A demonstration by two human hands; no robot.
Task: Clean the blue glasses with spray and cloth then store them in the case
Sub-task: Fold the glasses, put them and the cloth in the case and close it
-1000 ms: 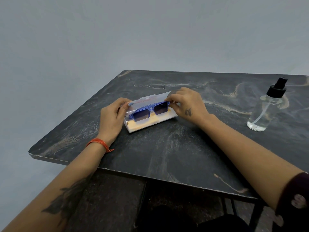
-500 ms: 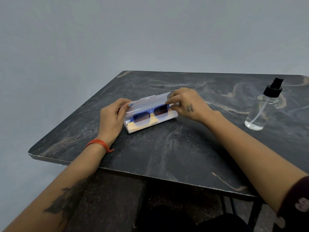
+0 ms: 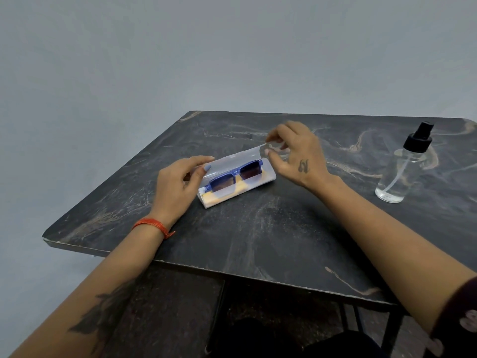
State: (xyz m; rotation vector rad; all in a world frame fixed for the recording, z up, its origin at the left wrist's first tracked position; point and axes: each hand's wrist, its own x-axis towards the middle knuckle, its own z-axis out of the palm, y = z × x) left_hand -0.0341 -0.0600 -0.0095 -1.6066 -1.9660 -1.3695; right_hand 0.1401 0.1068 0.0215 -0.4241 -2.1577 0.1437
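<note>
Both hands [image 3: 178, 184] at case [image 3: 265, 178] ends (blue glasses [image 3: 233, 174] inside).

plain grey wall [image 3: 232, 52]; dark marble table [image 3: 258, 241].

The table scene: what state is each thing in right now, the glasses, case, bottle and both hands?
Blue glasses: folded, lying inside the case.
Case: open, lid tilted up behind the glasses.
Spray bottle: upright, capped, a little clear liquid at the bottom.
Left hand: steadying the case's left end, thumb on the lid.
Right hand: raised at the lid's right corner, fingers curled; contact unclear.
Table: dark marble top, bearing everything.
</note>
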